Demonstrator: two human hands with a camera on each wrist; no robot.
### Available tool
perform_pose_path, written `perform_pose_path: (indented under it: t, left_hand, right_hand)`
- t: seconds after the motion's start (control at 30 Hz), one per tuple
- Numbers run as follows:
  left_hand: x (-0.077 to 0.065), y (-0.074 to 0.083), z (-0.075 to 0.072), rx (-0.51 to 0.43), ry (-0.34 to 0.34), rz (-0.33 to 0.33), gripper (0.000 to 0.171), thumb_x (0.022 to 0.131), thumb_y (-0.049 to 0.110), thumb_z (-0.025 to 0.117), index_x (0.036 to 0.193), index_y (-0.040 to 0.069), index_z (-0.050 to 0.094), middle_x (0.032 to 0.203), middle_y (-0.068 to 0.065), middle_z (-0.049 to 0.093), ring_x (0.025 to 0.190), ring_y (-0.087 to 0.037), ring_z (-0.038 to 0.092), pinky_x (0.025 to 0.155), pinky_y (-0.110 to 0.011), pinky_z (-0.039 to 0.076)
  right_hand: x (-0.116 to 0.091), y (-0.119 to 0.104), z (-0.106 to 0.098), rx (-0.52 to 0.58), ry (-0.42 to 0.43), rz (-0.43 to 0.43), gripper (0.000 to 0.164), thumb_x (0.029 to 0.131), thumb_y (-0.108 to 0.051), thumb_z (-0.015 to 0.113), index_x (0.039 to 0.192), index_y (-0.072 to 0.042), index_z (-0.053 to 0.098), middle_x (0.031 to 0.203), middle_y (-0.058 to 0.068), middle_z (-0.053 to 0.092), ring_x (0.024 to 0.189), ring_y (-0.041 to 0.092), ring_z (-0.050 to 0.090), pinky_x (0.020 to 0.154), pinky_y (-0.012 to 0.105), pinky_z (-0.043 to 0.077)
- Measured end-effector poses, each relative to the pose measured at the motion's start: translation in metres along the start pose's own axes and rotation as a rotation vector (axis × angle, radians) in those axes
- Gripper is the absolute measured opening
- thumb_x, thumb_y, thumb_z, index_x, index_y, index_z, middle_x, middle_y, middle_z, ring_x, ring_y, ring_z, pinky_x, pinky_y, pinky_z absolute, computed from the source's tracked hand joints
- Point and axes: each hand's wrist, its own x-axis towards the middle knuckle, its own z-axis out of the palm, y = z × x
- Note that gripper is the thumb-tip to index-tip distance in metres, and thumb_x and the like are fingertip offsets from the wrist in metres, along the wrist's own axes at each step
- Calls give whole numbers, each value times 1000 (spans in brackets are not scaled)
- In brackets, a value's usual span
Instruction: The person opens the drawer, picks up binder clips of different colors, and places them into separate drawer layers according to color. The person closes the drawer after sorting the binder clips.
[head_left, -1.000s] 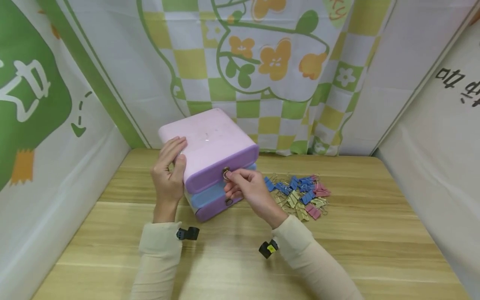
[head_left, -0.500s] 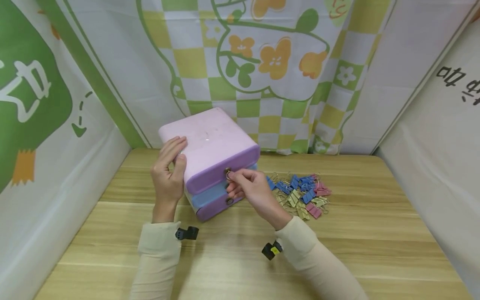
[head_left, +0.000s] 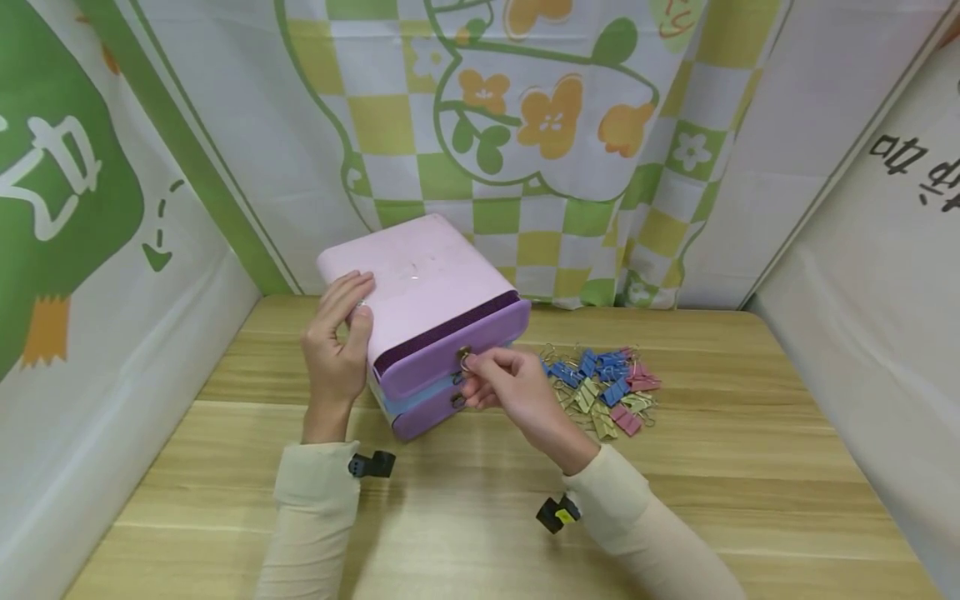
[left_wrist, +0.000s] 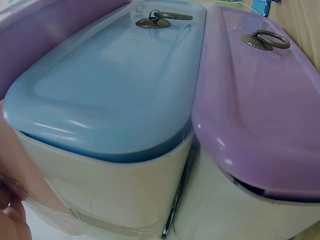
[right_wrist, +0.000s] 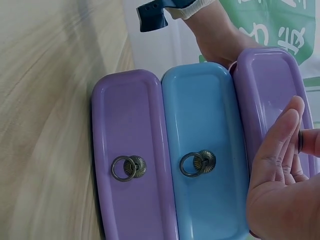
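Observation:
A small chest of drawers with a pale pink top stands angled on the table. Its top purple drawer is pulled out slightly, with a dark gap behind its front. My right hand pinches that drawer's ring pull between thumb and fingers. Across the chest's upper left edge rests my left hand, fingers lying on the top and thumb near the front corner. In the right wrist view, the blue middle drawer and purple bottom drawer have brass ring pulls hanging free.
Right of the chest lies a loose pile of blue, yellow and pink binder clips on the wooden table. A checked curtain hangs behind the chest. White printed sheets stand at both sides.
My right hand has moved toward me and slightly right, drawing the top drawer out a little. A dark gap now shows under the pink top. The left hand stays in place.

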Motion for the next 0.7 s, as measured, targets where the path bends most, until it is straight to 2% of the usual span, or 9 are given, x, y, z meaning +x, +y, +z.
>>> perform_pose_path:
  t: [0.33,0.7]
  left_hand:
    - [2,0,0,2,-12,6,33,95,12,60,119,0,79,128,-17,76,134,-33,63,124,-38,44]
    - [3,2,-1,5,-20,-8,33,95,12,60,120,1,79,129,-17,76,135,-32,63,125,-38,44]
  right_hand:
    - [-14,0,-6,0,-24,-14,25,107,-20,60,103,1,72,81,2,73,69,11,70,70,26,65]
    - [-24,2,-9,-2,-22,-15,22,106,-19,60,100,0,71,79,1,73,68,11,70,68,26,65]
